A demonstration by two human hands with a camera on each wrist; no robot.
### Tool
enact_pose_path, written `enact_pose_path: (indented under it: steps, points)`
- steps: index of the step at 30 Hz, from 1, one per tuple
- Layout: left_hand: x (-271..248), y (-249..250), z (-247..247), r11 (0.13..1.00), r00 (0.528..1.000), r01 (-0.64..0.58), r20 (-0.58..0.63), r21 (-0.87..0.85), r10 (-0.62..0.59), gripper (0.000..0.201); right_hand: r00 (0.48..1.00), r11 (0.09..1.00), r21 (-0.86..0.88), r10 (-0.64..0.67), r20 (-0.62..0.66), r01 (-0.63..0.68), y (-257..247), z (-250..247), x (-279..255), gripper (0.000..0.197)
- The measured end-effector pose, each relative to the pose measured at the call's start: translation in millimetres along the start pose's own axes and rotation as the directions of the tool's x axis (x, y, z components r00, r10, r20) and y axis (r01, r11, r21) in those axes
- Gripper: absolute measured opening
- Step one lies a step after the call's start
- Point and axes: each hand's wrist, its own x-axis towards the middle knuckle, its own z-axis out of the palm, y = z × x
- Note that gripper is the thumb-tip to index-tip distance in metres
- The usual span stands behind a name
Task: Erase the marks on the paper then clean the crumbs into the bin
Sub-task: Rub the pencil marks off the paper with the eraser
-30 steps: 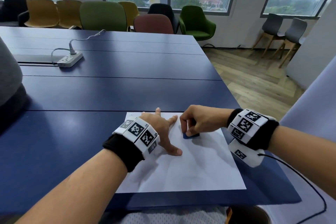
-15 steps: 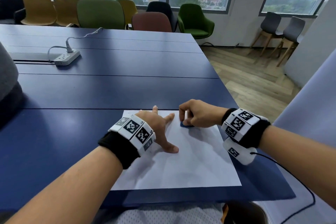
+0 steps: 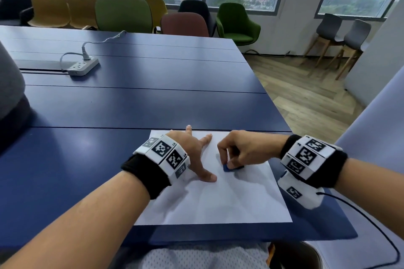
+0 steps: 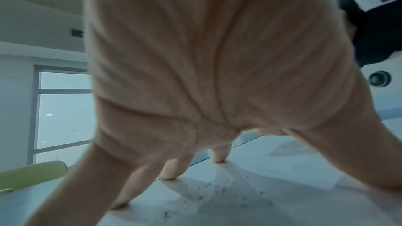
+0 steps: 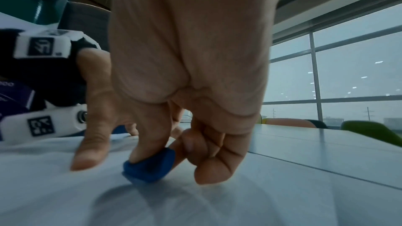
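Crumbs [image 4: 208,193] under left hand [image 4: 206,68]

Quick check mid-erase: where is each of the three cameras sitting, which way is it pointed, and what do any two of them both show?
Head: worn on the head, looking forward and down the blue table; shows both forearms, the left hand spread on the paper, the right hand pinching the blue eraser.
Left wrist: under the wrist, looking along the palm to fingers planted on the sheet by the crumbs.
Right wrist: low, looking along fingers on the eraser.
Shared: head and right wrist both show the eraser and left thumb.
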Motion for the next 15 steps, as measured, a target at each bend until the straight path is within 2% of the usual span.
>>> enact_pose_path:
  steps: [1, 4, 5, 6, 9, 10, 14, 15]
  points:
    - [0.1, -0.1, -0.1, 1.0, 1.0, 0.002, -0.003, -0.003, -0.002, 0.12, 1.0, 1.0, -0.014, 0.011, -0.029, -0.011, 0.4, -2.5, 3.0, 0.005]
    - [-0.1, -0.2, -0.3, 1.0, 1.0, 0.005, -0.008, -0.001, -0.005, 0.12, 0.972, 0.997, 0.022, 0.08, -0.219, -0.077, 5.5, -7.2, 14.0, 0.005]
    - [0.0, -0.4, -0.7, 1.0, 1.0, 0.003, -0.011, 0.003, -0.003, 0.12, 0.969, 0.996, 0.043, 0.087, -0.233, -0.079, 6.2, -6.2, 13.6, 0.006]
    - [-0.2, -0.4, -0.4, 1.0, 1.0, 0.0, -0.012, 0.005, 0.0, 0.12, 0.977, 0.997, 0.049, 0.075, -0.199, -0.066, 6.2, -4.0, 10.7, 0.006]
    - [-0.6, -0.5, -0.6, 1.0, 1.0, -0.004, -0.018, 0.007, 0.004, 0.12, 1.0, 1.0, 0.013, 0.004, 0.031, -0.004, -2.5, 0.6, -2.3, 0.008]
    - [-0.6, -0.3, 0.2, 1.0, 1.0, -0.002, -0.018, 0.007, 0.002, 0.12, 0.998, 1.0, -0.005, 0.0, 0.056, 0.001, -4.4, -0.2, -2.9, 0.008]
    - [-0.9, -0.4, 1.0, 1.0, 1.0, -0.007, -0.023, 0.002, 0.007, 0.119, 0.982, 0.997, 0.002, 0.075, -0.175, -0.076, 1.2, -5.2, 8.8, 0.004]
    - [-1.8, 0.4, 1.4, 1.0, 1.0, -0.005, -0.015, 0.002, 0.005, 0.119, 0.979, 0.997, 0.024, 0.076, -0.187, -0.073, 3.2, -2.0, 7.5, 0.006]
